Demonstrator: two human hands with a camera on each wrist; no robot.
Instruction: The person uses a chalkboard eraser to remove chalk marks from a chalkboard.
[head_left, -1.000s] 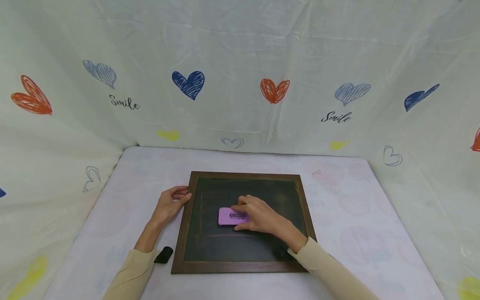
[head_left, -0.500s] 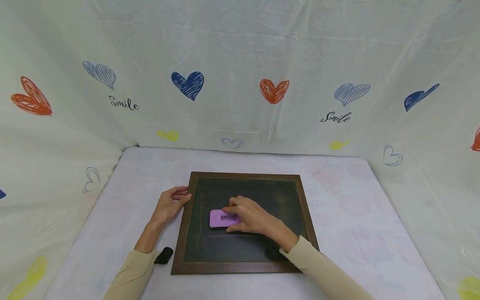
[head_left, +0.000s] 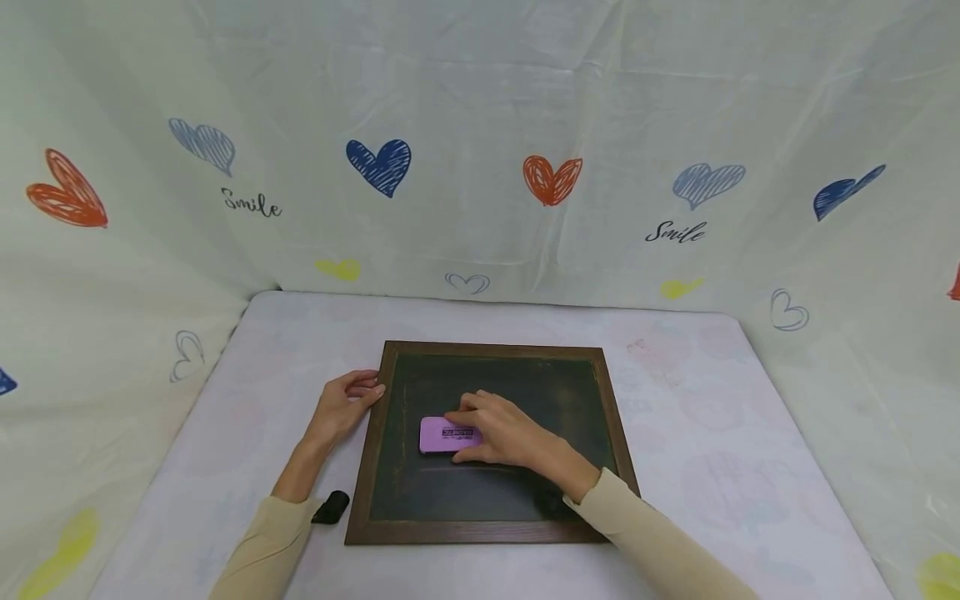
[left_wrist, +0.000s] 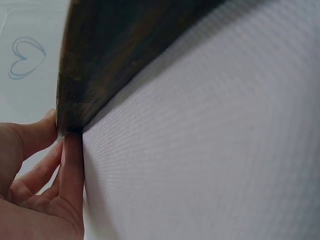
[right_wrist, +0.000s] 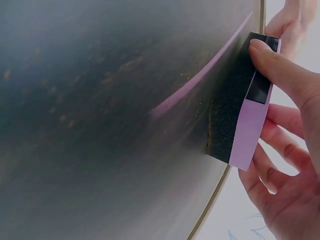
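A dark chalkboard [head_left: 517,492] in a brown wooden frame [head_left: 367,467] lies flat on the table. My right hand [head_left: 504,433] grips a pink eraser [head_left: 441,435] with a black felt underside [right_wrist: 229,115] and presses it onto the board's left-middle part. A faint pink chalk line [right_wrist: 200,82] runs across the board beside the felt. My left hand [head_left: 341,406] rests on the table with its fingertips against the frame's left edge [left_wrist: 70,107] near the upper corner.
A small black object [head_left: 330,507] lies on the table left of the frame, by my left sleeve. A pale tablecloth [head_left: 712,433] covers the table. A heart-printed curtain [head_left: 480,150] closes in the back and both sides.
My right hand slid the eraser leftward across the board, then held nearly still over the last half second. The left hand has stayed at the frame's edge.
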